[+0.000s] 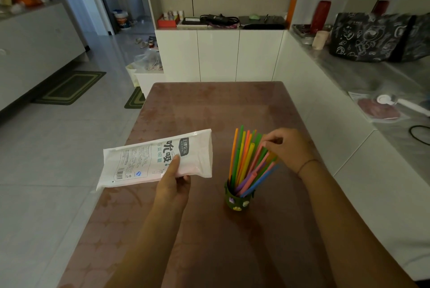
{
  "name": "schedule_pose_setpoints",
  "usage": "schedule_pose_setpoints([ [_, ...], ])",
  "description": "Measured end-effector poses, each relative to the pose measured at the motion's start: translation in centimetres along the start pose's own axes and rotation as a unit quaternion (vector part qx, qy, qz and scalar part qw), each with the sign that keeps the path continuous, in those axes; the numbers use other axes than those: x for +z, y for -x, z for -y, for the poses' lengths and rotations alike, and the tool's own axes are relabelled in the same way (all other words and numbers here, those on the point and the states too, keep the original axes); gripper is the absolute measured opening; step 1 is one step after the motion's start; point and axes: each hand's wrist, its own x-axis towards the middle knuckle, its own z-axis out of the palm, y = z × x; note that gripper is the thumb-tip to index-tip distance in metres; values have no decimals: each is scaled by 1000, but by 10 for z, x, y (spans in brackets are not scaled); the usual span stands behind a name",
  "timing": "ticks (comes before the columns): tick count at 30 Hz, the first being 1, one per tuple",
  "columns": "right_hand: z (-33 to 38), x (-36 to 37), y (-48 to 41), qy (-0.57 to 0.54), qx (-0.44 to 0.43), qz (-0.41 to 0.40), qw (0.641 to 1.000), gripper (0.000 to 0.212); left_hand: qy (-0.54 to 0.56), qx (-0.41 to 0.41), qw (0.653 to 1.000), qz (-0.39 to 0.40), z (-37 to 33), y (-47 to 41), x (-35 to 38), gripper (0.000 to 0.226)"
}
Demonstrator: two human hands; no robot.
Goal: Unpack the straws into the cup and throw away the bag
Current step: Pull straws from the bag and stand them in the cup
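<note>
Pinching bag (pixel 156 158), left hand (pixel 173 186); right hand (pixel 288 149) seemingly gripping cupped straws (pixel 250 159).

Left hand (pixel 173 183) gripping bag (pixel 149 159); right hand (pixel 288 148) on straws (pixel 246 159) in cup (pixel 237 199).

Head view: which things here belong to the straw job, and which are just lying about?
Job: straws, cup, bag in left hand, right hand at the straw tops.

Lying about: black tote, red bottle, red box, cables, floor mats.
</note>
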Motion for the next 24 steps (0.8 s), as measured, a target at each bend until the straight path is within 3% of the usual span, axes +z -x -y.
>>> schedule_pose_setpoints([
  [3, -1, 9, 4, 19, 4, 8, 1000, 7, -1, 1, 1000, 12, 1, 2, 1, 27],
  [6, 9, 8, 6, -2, 4, -92, 996, 8, -2, 16, 999, 29, 0, 2, 1, 29],
  [8, 26, 6, 10, -80, -26, -148, 985, 12, -23, 32, 998, 41, -2, 2, 2, 29],
  [11, 55, 17, 21, -279, 5, -104, 955, 15, -64, 63, 994, 66, -4, 6, 8, 30],
  [13, 67, 38, 27, -412, 100, -54, 904, 18, -107, 90, 986, 87, -5, 12, 13, 35],
  [17, 75, 73, 35, -628, 324, 61, 705, 37, -234, 161, 947, 147, -6, 25, 20, 47],
  [20, 70, 81, 38, -695, 331, 150, 620, 42, -297, 202, 918, 169, -5, 32, 24, 35],
  [24, 68, 82, 38, -746, 271, 238, 560, 44, -359, 225, 888, 178, -1, 33, 21, 22],
])
